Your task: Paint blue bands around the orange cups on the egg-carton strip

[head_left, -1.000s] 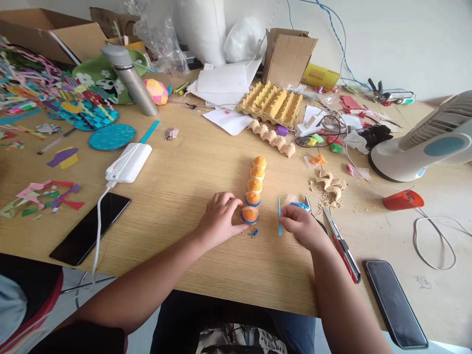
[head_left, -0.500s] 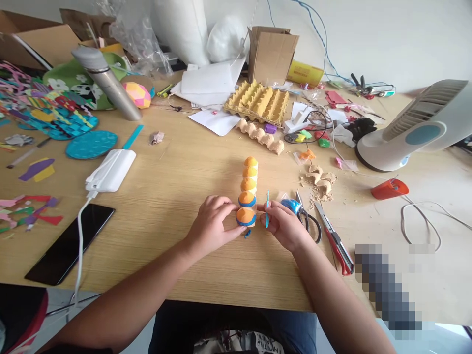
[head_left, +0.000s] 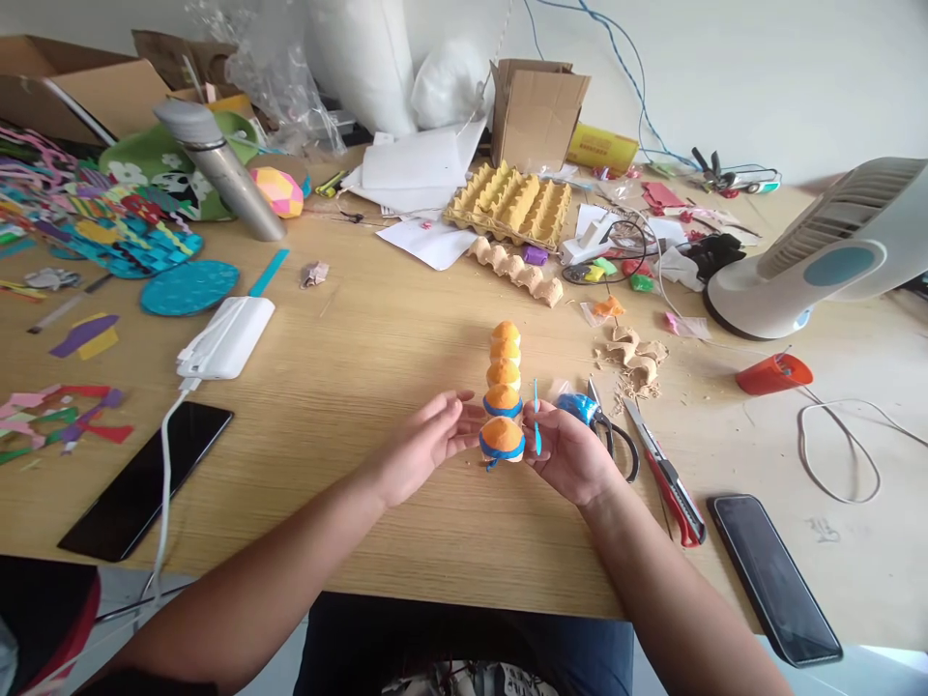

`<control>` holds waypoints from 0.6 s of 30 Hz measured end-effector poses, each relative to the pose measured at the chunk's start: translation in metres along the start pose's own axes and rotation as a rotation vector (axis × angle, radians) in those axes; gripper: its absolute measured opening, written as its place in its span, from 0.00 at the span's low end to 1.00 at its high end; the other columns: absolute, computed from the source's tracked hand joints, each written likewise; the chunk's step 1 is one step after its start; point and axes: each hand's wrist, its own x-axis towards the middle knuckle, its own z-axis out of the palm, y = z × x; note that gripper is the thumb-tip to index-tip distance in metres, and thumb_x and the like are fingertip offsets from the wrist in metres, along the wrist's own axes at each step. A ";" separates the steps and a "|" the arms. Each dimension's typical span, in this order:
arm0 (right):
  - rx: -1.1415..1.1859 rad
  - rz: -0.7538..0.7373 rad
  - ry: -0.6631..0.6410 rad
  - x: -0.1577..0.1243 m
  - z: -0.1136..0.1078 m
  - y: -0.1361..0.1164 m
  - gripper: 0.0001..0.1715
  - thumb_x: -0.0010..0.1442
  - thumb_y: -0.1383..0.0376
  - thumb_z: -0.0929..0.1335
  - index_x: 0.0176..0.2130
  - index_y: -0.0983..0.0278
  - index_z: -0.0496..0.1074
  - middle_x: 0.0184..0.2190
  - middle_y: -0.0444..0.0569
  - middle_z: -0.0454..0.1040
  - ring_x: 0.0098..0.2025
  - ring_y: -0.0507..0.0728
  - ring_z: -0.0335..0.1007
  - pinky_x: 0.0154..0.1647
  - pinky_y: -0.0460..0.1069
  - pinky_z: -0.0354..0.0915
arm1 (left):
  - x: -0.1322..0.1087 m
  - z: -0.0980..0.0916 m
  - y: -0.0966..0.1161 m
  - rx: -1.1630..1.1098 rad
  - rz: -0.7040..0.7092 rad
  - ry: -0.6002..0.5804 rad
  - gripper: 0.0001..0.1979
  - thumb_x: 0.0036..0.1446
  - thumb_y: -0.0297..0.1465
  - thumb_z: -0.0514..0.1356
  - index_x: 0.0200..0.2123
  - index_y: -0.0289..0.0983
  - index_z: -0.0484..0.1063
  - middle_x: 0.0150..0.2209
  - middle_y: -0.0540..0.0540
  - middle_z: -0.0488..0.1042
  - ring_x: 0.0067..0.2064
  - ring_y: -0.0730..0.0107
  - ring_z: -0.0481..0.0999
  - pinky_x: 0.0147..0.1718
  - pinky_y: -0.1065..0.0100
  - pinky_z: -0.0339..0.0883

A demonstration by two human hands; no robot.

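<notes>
Caterpillar [head_left: 502, 437] sits between both hands: left hand [head_left: 426, 447] fingers splayed, just touching; right hand [head_left: 574, 456] pinches strip [head_left: 536, 414], fingertips partly hidden behind it.

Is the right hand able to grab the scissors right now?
Probably yes: the scissors lie just beside the right hand, nothing between, though its fingers pinch a blue strip.

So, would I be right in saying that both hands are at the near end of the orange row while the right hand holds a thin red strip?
Not quite: the thin strip in the right hand is blue, not red, as the head view shows. The left hand and the right are indeed at the near end of the orange row.
</notes>
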 end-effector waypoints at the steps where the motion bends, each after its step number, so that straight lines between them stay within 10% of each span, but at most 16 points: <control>1: 0.008 0.001 -0.008 0.000 0.000 0.001 0.12 0.50 0.66 0.78 0.33 0.64 0.74 0.23 0.38 0.70 0.23 0.46 0.60 0.21 0.41 0.53 | 0.001 0.002 0.004 -0.138 -0.085 -0.009 0.23 0.72 0.50 0.59 0.58 0.39 0.73 0.58 0.35 0.80 0.58 0.55 0.81 0.59 0.52 0.76; 8: -0.009 -0.020 -0.084 -0.003 0.004 0.008 0.12 0.53 0.64 0.79 0.34 0.63 0.75 0.23 0.40 0.74 0.23 0.48 0.67 0.25 0.41 0.65 | 0.000 0.015 0.022 -0.530 -0.371 0.009 0.18 0.76 0.34 0.55 0.51 0.29 0.81 0.54 0.33 0.83 0.53 0.60 0.82 0.55 0.62 0.76; 18: -0.062 -0.035 -0.060 0.000 0.004 0.014 0.18 0.48 0.60 0.82 0.33 0.62 0.75 0.26 0.39 0.74 0.25 0.48 0.67 0.25 0.43 0.64 | 0.023 0.049 0.020 -0.588 -0.425 0.184 0.15 0.76 0.34 0.54 0.42 0.33 0.78 0.38 0.41 0.83 0.35 0.62 0.83 0.33 0.62 0.77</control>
